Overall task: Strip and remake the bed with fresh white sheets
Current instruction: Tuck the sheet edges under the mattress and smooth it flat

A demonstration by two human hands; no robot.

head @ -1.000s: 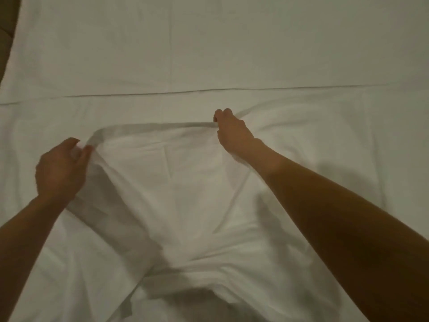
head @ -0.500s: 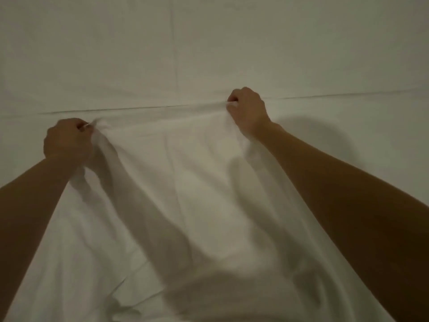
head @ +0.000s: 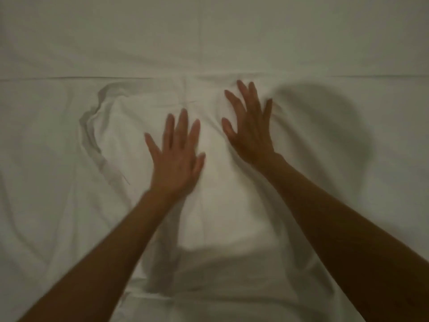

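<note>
- White bedding filled the whole dim view; no room or floor showed beyond it.
- The base sheet lay flat across the far part, with a straight fold line running left to right.
- A second sheet, the piece being laid, sat bunched in the near middle and covered only part of the bed.
- Its left edge curled up in a crumpled ridge, and loose folds trailed toward the near side.
- The right hand was released, fingers spread straight, lying on or just above the sheet near the fold line; blur hid which.
- The left hand was likewise released and flat, fingers spread, just nearer and to the left of the right hand.
- Judged risk: smoothing from the middle with nothing gripped could push the slack outward and press the left ridge into a set crease.
- Judged risk: with the edges unheld, the sheet could slide askew of the fold line and end up uneven.
</note>
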